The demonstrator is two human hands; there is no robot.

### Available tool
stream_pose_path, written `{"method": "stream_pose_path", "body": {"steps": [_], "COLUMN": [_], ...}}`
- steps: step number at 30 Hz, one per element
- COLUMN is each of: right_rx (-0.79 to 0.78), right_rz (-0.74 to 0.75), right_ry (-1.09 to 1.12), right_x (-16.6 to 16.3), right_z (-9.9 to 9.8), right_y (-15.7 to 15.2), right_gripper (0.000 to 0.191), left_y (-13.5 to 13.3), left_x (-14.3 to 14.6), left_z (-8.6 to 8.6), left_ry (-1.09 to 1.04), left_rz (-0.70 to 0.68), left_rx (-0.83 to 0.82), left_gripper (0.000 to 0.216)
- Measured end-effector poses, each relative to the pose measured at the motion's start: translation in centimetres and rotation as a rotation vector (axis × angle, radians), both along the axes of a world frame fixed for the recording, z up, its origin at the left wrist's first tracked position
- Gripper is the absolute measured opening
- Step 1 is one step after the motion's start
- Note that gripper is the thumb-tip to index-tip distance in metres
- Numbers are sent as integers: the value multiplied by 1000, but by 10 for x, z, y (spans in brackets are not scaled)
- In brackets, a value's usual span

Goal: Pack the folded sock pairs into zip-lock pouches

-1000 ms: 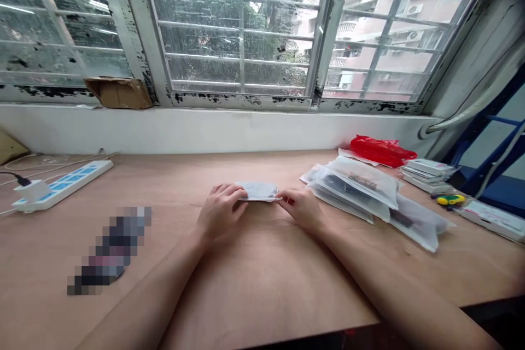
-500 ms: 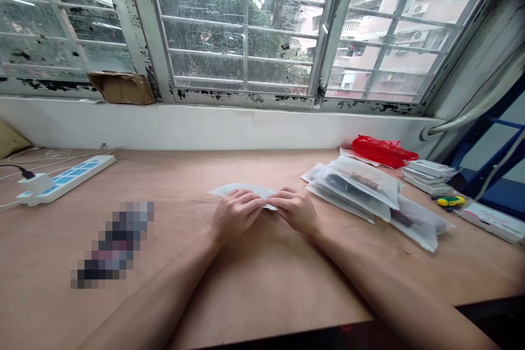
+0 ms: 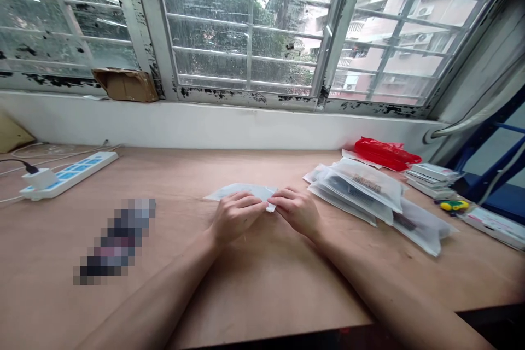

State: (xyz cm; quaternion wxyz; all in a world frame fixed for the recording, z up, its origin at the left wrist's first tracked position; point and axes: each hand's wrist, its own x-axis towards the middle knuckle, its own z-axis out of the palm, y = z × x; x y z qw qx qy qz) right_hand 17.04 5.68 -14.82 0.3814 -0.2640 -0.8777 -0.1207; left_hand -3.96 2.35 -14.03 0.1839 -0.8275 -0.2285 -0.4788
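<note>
Both my hands rest on a plywood table (image 3: 262, 284), pinching a flat, white, frosted plastic bag (image 3: 232, 192) between them. My left hand (image 3: 237, 217) covers its middle, and the bag sticks out past those fingers to the left. My right hand (image 3: 296, 210) holds its right end, where a folded white corner (image 3: 270, 206) shows. Nearest to my right hand, a pile of frosted bags (image 3: 356, 191) with dark contents lies a short way off, not touching it.
A pixelated, blurred object (image 3: 117, 240) lies left of my arms, and a white-and-blue power strip (image 3: 68, 175) sits beyond it. Right of the bags are a red plastic bag (image 3: 388, 153), stacked flat boxes (image 3: 430, 179) and a yellow-green tool (image 3: 454, 205). Behind the table stands a white sill.
The bag now reaches further left past my left hand. My hands have moved closer together, with both sets of fingers over the bag.
</note>
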Motion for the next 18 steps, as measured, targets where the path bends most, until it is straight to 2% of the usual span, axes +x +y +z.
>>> {"method": "stream_pose_path", "body": {"steps": [4,8,12,18], "right_rx": [-39,-76,-46,-19], "right_rz": [51,32,55,119], "right_ry": [40,30,-42,-61], "right_x": [4,6,3,2], "right_z": [-4,-3,3,3], "right_y": [7,10,3,-2], "right_gripper": [14,16,14,22], "left_y": [2,3,2,1], "left_x": [0,-1,0,5], "left_z": [-3,-4,-4,-5], "left_ry": [-61,-53,11,61], "left_rz": [-15,21,39,-10], "left_rx": [-42,-91,-118,-80], "left_gripper": [13,12,16,9]}}
